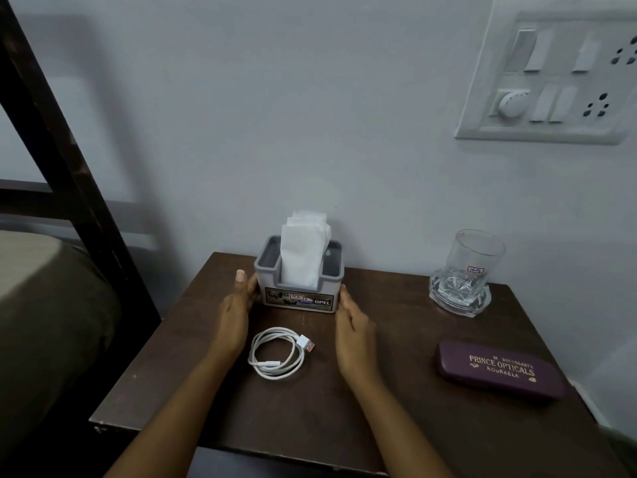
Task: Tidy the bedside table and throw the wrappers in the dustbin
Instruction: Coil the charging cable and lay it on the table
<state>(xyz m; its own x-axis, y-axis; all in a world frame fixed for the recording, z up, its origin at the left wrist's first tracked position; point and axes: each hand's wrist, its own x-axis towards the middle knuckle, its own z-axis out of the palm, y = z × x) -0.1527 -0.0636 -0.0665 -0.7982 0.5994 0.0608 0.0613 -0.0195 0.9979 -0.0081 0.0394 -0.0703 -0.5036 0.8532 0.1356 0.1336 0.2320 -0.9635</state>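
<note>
Both forearms reach over the dark wooden bedside table (396,426), whose top spreads under and beyond the hands, with a white switchboard (551,74) on the wall far above the right hand. The left hand (238,315) and right hand (355,334) press flat, fingers extended, against opposite sides of the grey tissue holder (300,288), clamping it between them. Right of the right hand lie a purple spectacle case (499,369) and, farther back, a drinking glass (470,263) standing in a glass ashtray (458,298), while a coiled white USB cable (277,353) rests between the wrists
</note>
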